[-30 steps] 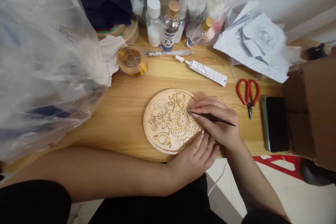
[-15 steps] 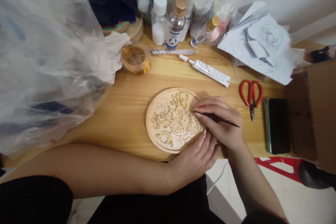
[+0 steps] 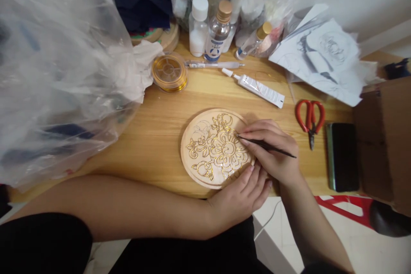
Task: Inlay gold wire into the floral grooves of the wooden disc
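Note:
A round wooden plaque [image 3: 189,135] lies on the table, with gold wire forming a large flower, smaller blossoms and leaves. At its upper left, a patch of the pattern shows only thin drawn lines. My right hand [image 3: 276,150] is closed around slim black tweezers [image 3: 268,144], whose tip touches or hovers just over the big flower's upper right petals; I cannot tell which. Below it, my left hand [image 3: 239,201] rests with fingers stretched out at the plaque's lower right edge. Its fingertips lie by the rim, and its thumb is hidden.
Behind the plaque are a spool of gold wire [image 3: 170,72], a pen [image 3: 213,65], a glue tube [image 3: 261,90] and several bottles [image 3: 218,32]. Red-handled pliers [image 3: 310,117], a phone [image 3: 343,156] and a cardboard box [image 3: 396,141] stand right. A large plastic bag [image 3: 64,72] covers the left.
The whole view has shifted slightly, so everything sits a little further right and lower. Both hands keep nearly the same pose on the plaque, and the tweezers stay at the same petals.

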Action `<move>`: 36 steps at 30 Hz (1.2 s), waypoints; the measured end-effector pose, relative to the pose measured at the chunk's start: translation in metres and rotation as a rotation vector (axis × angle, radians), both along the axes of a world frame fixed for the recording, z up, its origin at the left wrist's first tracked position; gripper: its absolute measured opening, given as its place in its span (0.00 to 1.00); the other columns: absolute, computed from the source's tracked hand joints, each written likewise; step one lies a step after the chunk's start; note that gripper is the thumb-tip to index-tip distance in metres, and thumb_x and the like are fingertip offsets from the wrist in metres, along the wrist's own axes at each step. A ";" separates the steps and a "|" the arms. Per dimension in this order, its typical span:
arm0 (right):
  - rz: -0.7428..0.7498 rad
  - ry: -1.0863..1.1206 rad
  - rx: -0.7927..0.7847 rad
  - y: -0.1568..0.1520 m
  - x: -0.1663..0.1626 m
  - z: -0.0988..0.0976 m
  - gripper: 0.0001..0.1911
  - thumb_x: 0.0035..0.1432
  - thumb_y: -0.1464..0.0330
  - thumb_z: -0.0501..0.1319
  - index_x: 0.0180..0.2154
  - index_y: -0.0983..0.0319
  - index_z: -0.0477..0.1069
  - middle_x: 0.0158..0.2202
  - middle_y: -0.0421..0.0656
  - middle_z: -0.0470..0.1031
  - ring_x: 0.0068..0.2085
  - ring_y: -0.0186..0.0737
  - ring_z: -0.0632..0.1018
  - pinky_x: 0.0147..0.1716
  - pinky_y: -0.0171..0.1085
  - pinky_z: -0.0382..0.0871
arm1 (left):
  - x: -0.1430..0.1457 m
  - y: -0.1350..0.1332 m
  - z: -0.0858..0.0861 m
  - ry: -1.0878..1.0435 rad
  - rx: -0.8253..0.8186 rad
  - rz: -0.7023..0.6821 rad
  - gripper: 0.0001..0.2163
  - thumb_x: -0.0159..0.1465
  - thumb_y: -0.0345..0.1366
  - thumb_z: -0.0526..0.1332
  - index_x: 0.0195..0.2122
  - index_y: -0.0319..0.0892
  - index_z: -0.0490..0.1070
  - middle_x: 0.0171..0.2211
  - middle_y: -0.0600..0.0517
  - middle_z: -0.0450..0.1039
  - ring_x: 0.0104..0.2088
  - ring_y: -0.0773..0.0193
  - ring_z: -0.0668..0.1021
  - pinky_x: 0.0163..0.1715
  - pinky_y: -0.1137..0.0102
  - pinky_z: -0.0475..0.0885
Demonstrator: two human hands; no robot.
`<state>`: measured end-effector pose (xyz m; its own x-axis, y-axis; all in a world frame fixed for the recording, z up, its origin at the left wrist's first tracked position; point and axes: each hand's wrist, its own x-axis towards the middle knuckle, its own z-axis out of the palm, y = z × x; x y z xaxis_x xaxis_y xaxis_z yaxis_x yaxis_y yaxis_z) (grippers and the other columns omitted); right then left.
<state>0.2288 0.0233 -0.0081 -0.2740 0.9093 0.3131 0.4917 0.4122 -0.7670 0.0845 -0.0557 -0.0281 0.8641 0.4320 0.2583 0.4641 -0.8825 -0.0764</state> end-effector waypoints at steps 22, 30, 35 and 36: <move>-0.083 0.001 0.022 -0.001 0.002 0.005 0.08 0.53 0.75 0.66 0.35 0.56 0.78 0.34 0.41 0.79 0.38 0.39 0.78 0.40 0.42 0.72 | -0.009 -0.006 0.010 -0.033 0.056 0.002 0.19 0.70 0.35 0.47 0.55 0.34 0.70 0.56 0.41 0.71 0.55 0.52 0.75 0.57 0.56 0.63; -0.095 -0.010 0.056 -0.002 0.004 0.004 0.09 0.53 0.75 0.66 0.36 0.56 0.78 0.35 0.41 0.79 0.38 0.41 0.78 0.41 0.44 0.72 | -0.007 -0.002 0.000 -0.018 0.028 -0.034 0.18 0.72 0.37 0.47 0.60 0.39 0.64 0.62 0.42 0.63 0.62 0.53 0.67 0.65 0.51 0.49; -0.104 -0.037 0.073 -0.002 0.000 0.008 0.09 0.54 0.75 0.66 0.35 0.56 0.78 0.34 0.41 0.79 0.38 0.40 0.78 0.40 0.43 0.73 | -0.004 -0.005 -0.004 0.006 0.006 0.009 0.20 0.72 0.40 0.48 0.62 0.42 0.62 0.61 0.42 0.64 0.61 0.54 0.68 0.65 0.52 0.50; -0.101 -0.046 0.072 -0.002 -0.002 0.010 0.09 0.54 0.75 0.65 0.36 0.56 0.78 0.34 0.41 0.79 0.38 0.40 0.78 0.40 0.43 0.73 | -0.004 -0.005 -0.004 0.004 0.008 0.006 0.19 0.72 0.39 0.47 0.61 0.42 0.63 0.61 0.43 0.65 0.61 0.54 0.69 0.64 0.52 0.50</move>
